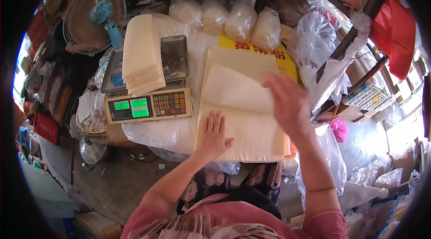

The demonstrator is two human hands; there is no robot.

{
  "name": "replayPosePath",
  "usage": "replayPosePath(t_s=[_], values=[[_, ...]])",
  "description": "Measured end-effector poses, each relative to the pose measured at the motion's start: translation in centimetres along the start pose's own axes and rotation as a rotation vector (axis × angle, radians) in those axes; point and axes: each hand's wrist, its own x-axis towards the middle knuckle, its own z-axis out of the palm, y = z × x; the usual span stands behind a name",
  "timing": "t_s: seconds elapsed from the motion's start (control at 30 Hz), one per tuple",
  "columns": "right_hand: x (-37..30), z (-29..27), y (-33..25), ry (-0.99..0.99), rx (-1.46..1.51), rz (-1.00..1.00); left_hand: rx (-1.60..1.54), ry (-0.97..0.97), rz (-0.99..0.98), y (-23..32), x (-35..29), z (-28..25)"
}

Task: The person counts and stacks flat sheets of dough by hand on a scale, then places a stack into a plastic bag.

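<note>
A stack of thin, cream-coloured sheets (251, 140) lies on the table in front of me; I cannot tell whether they are paper or something else. Across its middle runs a fold or edge, beyond which the top sheet looks slightly raised. My left hand (214, 136) rests flat on the near left part of the stack, fingers spread and pointing away. Over the right side hovers my right hand (289, 106), its fingers reaching left and blurred by motion. Whether it pinches a sheet does not show. A folded cream bundle (142, 57) sits on the weighing scale (150, 105), left of the stack.
Filled clear plastic bags (240, 19) stand in a row along the back. A yellow printed sack (287, 61) lies under the stack's far right corner. A fan (95, 19) stands behind the scale. Crumpled plastic (314, 37) and a dark frame post (345, 41) bound the right side.
</note>
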Motion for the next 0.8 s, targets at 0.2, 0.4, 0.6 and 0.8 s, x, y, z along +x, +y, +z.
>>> replayPosePath(t_s=[0.2, 0.4, 0.6, 0.8], values=[[-10.1, 5.4, -0.9, -0.677, -0.071, 0.235, -0.071, 0.094, 0.019, -0.9, 2.6, 0.6], [-10.7, 8.6, 1.3, -0.523, 0.175, 0.275, -0.154, 0.037, 0.006, -4.4, 7.3, 3.5], [-6.4, 9.7, 2.7, -0.705, 0.069, 0.067, -0.322, 0.130, -0.218, -3.0, 7.8, 5.7], [6.7, 0.2, 6.2, 0.134, -0.035, 0.024, 0.066, 0.065, -0.138, -1.6, 8.8, 3.5]])
